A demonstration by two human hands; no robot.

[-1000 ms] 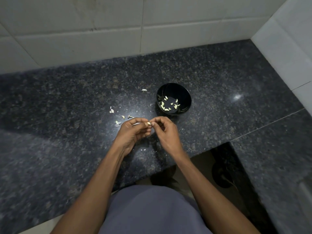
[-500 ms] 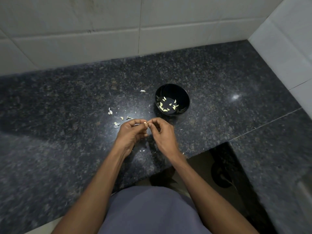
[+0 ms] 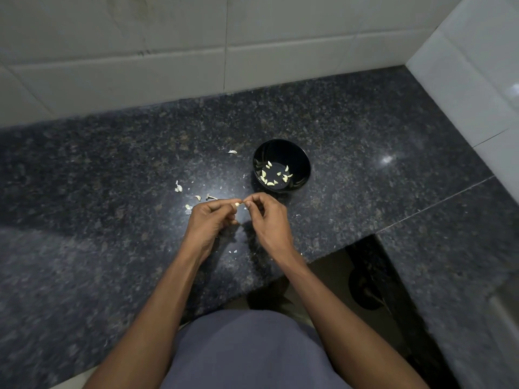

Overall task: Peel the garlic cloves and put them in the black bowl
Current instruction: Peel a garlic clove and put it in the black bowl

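Garlic clove (image 3: 237, 204), small and pale, is pinched at the fingers (image 3: 229, 202) of the left hand (image 3: 209, 224). The right hand (image 3: 268, 220) is curled just beside it, thumb and forefinger closed, seemingly on a shred of skin too small to make out. The clove's long axis cannot be told. From the clove, the black bowl (image 3: 304, 165) lies up and to the right, nearer the right hand, with peeled cloves (image 3: 273, 175) inside. Loose skins (image 3: 178, 187) lie on the bench (image 3: 365, 153) left of the bowl.

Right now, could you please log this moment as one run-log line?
step: peeling | left hand: pinches clove | right hand: pinching at clove | bowl: holds peeled cloves | skins: on counter
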